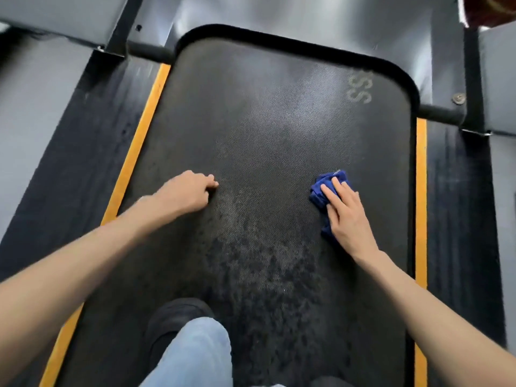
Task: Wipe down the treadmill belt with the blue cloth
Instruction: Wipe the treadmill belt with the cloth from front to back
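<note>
The cloth (324, 191) lies bunched on the right side of the belt (265, 121), near the right yellow strip (421, 191). It is pressed down by the right hand (347, 216), whose fingers are laid straight and slightly spread over it, so that only the cloth's far and left edges show. The left hand (185, 191) is set on the belt's left half, well apart from the cloth, with fingers curled under and nothing held. It appears to be used as a brace.

A pale, mottled film (251, 247) is seen down the middle of the belt, from between the hands toward the shoe (178, 317). The step in hand is judged to be a wiping stroke. It would be done best with the palm flat, so that pressure is spread through the wad. The stroke should be carried from the right edge across into the mottled middle, in overlapping passes. The cloth should be refolded once a face is soiled, since a bunched wad is easily rolled out from under the fingers. Weight is better borne by the left hand, so that the right can slide freely.
</note>
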The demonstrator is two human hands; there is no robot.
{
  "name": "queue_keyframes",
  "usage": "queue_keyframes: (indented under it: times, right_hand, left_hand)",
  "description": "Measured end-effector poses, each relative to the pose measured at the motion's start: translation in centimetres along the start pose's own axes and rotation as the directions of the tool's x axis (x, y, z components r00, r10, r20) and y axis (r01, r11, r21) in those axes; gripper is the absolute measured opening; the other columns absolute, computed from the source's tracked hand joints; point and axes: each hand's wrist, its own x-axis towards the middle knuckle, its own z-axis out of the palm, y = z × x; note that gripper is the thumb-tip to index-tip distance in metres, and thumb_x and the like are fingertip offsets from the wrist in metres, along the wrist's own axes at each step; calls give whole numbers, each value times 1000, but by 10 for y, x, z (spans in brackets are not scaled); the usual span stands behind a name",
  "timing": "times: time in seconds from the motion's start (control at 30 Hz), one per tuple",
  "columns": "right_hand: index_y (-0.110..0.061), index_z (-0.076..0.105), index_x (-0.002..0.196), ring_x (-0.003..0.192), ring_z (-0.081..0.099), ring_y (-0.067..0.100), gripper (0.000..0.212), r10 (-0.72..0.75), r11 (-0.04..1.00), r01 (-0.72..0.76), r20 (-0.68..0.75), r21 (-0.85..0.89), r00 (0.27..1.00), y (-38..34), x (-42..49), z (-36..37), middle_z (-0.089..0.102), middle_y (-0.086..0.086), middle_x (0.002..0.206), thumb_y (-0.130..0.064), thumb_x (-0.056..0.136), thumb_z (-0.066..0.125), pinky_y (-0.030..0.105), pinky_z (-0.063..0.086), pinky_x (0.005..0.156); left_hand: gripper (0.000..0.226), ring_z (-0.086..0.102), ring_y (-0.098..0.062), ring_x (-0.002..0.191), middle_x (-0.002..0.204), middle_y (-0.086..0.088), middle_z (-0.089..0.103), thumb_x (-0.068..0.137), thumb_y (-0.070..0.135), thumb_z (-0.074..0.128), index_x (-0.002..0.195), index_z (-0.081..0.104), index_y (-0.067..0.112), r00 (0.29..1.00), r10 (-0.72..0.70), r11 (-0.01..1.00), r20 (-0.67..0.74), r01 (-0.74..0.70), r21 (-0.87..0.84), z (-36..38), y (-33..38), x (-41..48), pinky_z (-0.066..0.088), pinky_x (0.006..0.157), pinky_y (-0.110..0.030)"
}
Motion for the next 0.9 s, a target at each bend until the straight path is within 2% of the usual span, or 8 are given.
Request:
queue_keyframes:
  times: [0.17,0.27,0.4,0.5,0.67,0.77,0.83,0.9]
  right_hand:
    - [0,43,135,139,21,36,47,152,979,-135,-103,153,983,-47,37,28,29,19,148,-6,89,52,38,13,115]
    - [-1,41,137,141,18,34,50,-74,984,61,66,169,995,-95,38,52,27,18,150,-1,88,52,43,14,117]
    - [-4,44,136,140,17,29,49,-602,798,557,347,231,719,-123,23,66,31,16,148,5,88,46,39,13,115]
    - [-7,41,138,139,13,23,51,-721,659,731,423,177,548,-102,54,51,27,13,150,8,90,43,32,10,115]
    - [-6,45,135,140,22,34,43,-163,982,161,12,98,986,-92,98,62,30,17,148,-5,92,46,33,14,114]
    - [-4,51,131,135,34,35,44,-116,985,136,-186,102,976,-146,73,96,40,18,143,-20,90,44,41,27,110]
    - [-8,52,131,133,37,32,44,-426,897,429,-49,106,903,-178,39,116,42,14,142,-16,89,45,43,34,108]
    - [-12,48,134,134,37,29,48,-710,705,697,125,134,694,-188,8,124,41,11,144,-6,86,49,42,35,107]
  left_hand:
    - [48,37,-20,134,151,1,30,95,13,37,142,37,21,991,-23,1000,131,21,21,-8,-26,-49,32,108,-30]
    - [51,30,-16,137,156,7,14,95,9,37,144,32,23,988,-1,987,157,27,-161,8,-33,-85,28,107,-26]
    - [55,28,-17,139,156,6,13,92,6,38,144,30,23,985,-97,962,141,129,-241,37,-47,-103,27,112,-31]
    - [53,26,-19,140,156,5,12,92,8,37,143,32,23,977,-148,934,156,190,-301,58,-40,-102,25,114,-35]
    - [51,26,-19,137,155,5,20,93,8,33,140,39,28,972,-235,936,-7,224,-272,93,-39,-87,37,106,-39]
    - [51,28,-14,136,152,13,25,93,5,36,135,45,34,969,-197,940,-151,142,-310,99,-54,-96,36,107,-34]
    - [48,30,-16,136,151,8,29,93,5,39,132,50,31,943,-246,923,-225,157,-350,102,-61,-103,30,110,-32]
    - [46,32,-17,137,150,3,31,92,4,42,131,52,27,907,-322,896,-270,200,-396,108,-61,-107,25,113,-30]
